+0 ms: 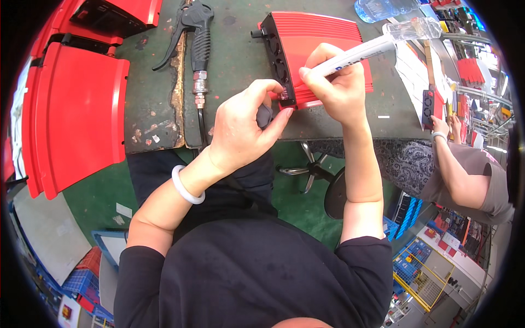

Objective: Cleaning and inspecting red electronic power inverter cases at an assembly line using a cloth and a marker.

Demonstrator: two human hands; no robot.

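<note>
A red ribbed metal case [322,33] with a black end panel [278,57] lies on the bench in front of me. My right hand [340,90] grips a white marker pen [358,57], its red tip close to the case's near left corner. Index finger and thumb of my left hand [240,120] curve around that same corner, the fingertip at the black panel. A dark grey rounded thing [264,116] is tucked in the left hand's curled fingers; its kind is not clear. Left of the case lies a black air blow gun [199,38] with its hose.
Large red housings [82,109] stand at the left. A clear plastic piece [413,28] and a blue-tinted bottle [383,8] lie at the far right. A co-worker's hand [439,124] holds a red-and-black case further right. A stool [334,194] stands under the bench.
</note>
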